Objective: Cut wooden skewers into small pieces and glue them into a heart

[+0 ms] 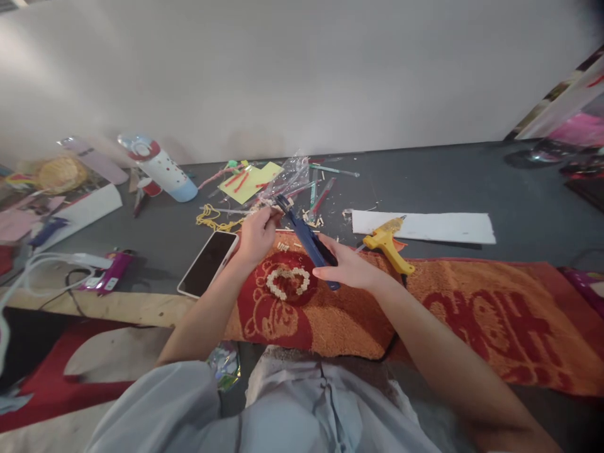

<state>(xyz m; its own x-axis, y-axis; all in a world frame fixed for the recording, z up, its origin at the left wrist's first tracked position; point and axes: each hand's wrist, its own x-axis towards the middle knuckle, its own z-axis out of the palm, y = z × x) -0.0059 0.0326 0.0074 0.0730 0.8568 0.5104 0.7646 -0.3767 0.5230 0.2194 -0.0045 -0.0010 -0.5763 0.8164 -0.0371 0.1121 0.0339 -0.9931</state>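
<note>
My right hand is wrapped round the lower part of a long dark-blue hand tool with a metal tip, which looks like a stapler. The tool slants up and left over the towel. Beside its tip, my left hand is closed in a pinch; what is between the fingers is too small to make out. Below both hands, a heart-shaped ring of small whitish pieces lies on the orange and red towel. Several small pale pieces rest on the towel's upper edge.
A white-framed phone lies left of my left hand. Right of the tool are a yellow glue gun and a white strip. Behind stand yellow paper, clear plastic and a spotted bottle.
</note>
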